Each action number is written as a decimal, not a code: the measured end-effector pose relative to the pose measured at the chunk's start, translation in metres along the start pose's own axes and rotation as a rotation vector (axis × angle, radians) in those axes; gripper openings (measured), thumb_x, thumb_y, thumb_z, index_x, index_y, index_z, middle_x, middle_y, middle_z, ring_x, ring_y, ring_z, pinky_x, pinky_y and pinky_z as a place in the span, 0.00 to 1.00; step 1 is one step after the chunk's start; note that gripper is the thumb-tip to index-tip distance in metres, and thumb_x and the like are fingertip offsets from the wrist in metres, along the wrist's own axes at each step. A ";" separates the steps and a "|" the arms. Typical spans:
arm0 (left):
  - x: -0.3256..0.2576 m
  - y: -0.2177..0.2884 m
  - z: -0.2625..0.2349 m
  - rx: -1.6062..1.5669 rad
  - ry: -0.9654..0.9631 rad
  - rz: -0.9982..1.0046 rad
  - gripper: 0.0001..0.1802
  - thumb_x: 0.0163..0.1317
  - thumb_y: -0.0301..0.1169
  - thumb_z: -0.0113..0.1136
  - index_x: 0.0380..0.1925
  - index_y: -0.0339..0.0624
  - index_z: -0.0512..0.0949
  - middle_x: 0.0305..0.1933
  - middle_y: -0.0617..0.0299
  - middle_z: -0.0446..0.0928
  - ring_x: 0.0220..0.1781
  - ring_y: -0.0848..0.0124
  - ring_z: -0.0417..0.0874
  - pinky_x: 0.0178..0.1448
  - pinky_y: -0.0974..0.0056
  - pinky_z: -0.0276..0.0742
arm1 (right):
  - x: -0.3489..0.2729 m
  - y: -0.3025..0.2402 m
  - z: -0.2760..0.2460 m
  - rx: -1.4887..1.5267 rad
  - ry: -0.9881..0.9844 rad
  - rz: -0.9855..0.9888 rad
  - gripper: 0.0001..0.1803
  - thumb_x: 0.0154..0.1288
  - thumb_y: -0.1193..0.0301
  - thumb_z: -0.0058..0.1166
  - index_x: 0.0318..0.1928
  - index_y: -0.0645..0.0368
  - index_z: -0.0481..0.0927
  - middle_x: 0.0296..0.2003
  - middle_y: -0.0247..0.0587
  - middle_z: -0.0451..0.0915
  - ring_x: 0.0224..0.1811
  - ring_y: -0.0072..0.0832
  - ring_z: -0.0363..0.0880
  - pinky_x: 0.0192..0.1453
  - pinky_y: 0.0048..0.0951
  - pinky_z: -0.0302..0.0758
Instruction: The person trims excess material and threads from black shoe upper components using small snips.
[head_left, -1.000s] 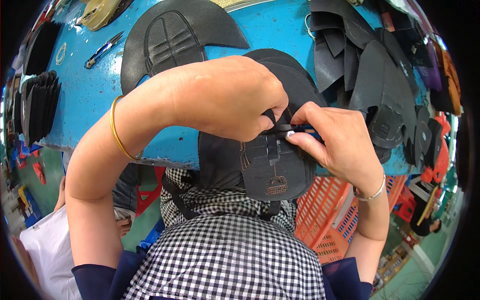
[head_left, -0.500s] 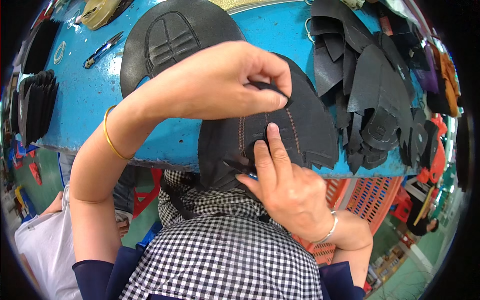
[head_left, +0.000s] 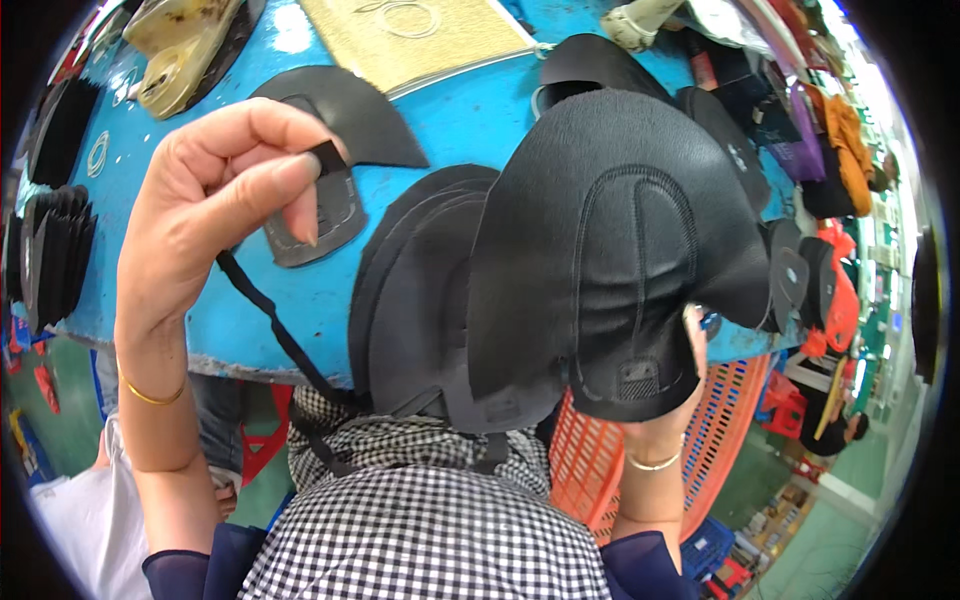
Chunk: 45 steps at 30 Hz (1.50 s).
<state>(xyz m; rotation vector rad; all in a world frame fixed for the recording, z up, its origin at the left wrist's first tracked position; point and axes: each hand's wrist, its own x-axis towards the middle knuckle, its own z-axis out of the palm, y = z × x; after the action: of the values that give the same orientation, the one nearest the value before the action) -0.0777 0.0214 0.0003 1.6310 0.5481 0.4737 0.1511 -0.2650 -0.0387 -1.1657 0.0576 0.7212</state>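
My left hand (head_left: 215,190), raised over the left of the blue table, pinches the end of a narrow black strip (head_left: 326,157) between thumb and fingers. A dark band (head_left: 275,320) runs from below that hand toward my lap; I cannot tell whether it is the same strip. On the right, my right hand (head_left: 693,345) grips a black leather shoe upper (head_left: 640,230) by its narrow lower end, most of the fingers hidden behind it. Stitched lines and creases show on its face. Overlapping black uppers (head_left: 420,270) lie between my hands at the table edge.
Another black piece (head_left: 375,120) lies beyond my left hand. A gold-coloured pad (head_left: 420,45) lies at the back of the blue table (head_left: 270,340). Stacks of black pieces (head_left: 55,250) stand at far left. Orange baskets (head_left: 590,460) sit below the table's right side.
My left hand has moved left with the black strip, away from the stitched piece. My right hand, earlier flat on that piece, now holds an upper raised at the right.
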 end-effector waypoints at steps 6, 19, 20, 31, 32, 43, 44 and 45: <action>0.004 0.007 0.012 -0.073 -0.073 -0.075 0.12 0.65 0.33 0.66 0.32 0.41 0.72 0.23 0.64 0.80 0.25 0.81 0.79 0.31 0.78 0.70 | -0.013 0.008 -0.022 0.061 0.189 0.070 0.44 0.50 0.74 0.73 0.68 0.66 0.66 0.55 0.56 0.75 0.56 0.46 0.78 0.61 0.41 0.74; 0.014 0.011 0.026 0.018 -0.183 -0.101 0.05 0.58 0.22 0.70 0.31 0.36 0.82 0.27 0.68 0.80 0.29 0.84 0.79 0.32 0.78 0.71 | 0.015 -0.014 -0.040 0.176 -0.234 -0.151 0.27 0.76 0.54 0.47 0.63 0.62 0.74 0.61 0.44 0.78 0.60 0.39 0.79 0.68 0.44 0.71; 0.018 0.018 0.029 0.041 -0.246 -0.153 0.04 0.55 0.21 0.72 0.28 0.34 0.83 0.28 0.67 0.82 0.32 0.81 0.81 0.38 0.76 0.75 | 0.024 -0.022 -0.043 0.217 -0.381 -0.181 0.27 0.77 0.54 0.45 0.62 0.62 0.75 0.60 0.43 0.79 0.61 0.39 0.78 0.68 0.45 0.70; 0.036 -0.003 0.093 0.554 -0.746 0.144 0.05 0.53 0.32 0.69 0.27 0.43 0.86 0.29 0.58 0.85 0.33 0.61 0.85 0.41 0.61 0.79 | 0.023 -0.041 -0.045 -0.245 -0.258 -0.384 0.19 0.81 0.58 0.39 0.59 0.60 0.67 0.25 0.29 0.59 0.19 0.15 0.52 0.23 0.20 0.50; 0.039 -0.005 0.099 0.572 -0.800 0.107 0.05 0.53 0.31 0.68 0.27 0.42 0.86 0.30 0.58 0.85 0.35 0.59 0.86 0.42 0.59 0.79 | 0.014 -0.035 -0.036 -0.479 -0.232 -0.426 0.22 0.80 0.57 0.40 0.61 0.60 0.65 0.24 0.27 0.58 0.18 0.14 0.50 0.23 0.19 0.49; 0.036 -0.014 0.113 0.724 -0.777 0.138 0.07 0.52 0.32 0.69 0.28 0.42 0.85 0.27 0.55 0.84 0.35 0.57 0.86 0.41 0.57 0.80 | 0.028 -0.010 0.010 -1.325 -1.074 -0.689 0.11 0.51 0.77 0.64 0.36 0.55 0.79 0.25 0.34 0.77 0.24 0.31 0.78 0.28 0.30 0.75; 0.036 -0.013 0.113 0.747 -0.762 0.155 0.08 0.52 0.33 0.70 0.28 0.42 0.85 0.26 0.55 0.83 0.34 0.57 0.86 0.41 0.57 0.79 | 0.028 -0.007 0.016 -1.325 -1.071 -0.688 0.11 0.51 0.77 0.64 0.36 0.55 0.79 0.25 0.34 0.77 0.24 0.31 0.78 0.28 0.30 0.75; 0.035 -0.015 0.112 0.747 -0.765 0.156 0.08 0.52 0.33 0.70 0.28 0.42 0.85 0.26 0.55 0.83 0.34 0.57 0.86 0.41 0.57 0.79 | 0.028 -0.007 0.023 -1.440 -1.134 -0.758 0.09 0.52 0.75 0.64 0.34 0.54 0.77 0.23 0.33 0.74 0.24 0.31 0.77 0.27 0.31 0.74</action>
<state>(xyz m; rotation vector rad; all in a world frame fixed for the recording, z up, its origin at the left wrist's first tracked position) 0.0156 -0.0452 -0.0288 2.3915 -0.0069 -0.3101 0.1694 -0.2332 -0.0346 -1.7018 -2.0243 0.5776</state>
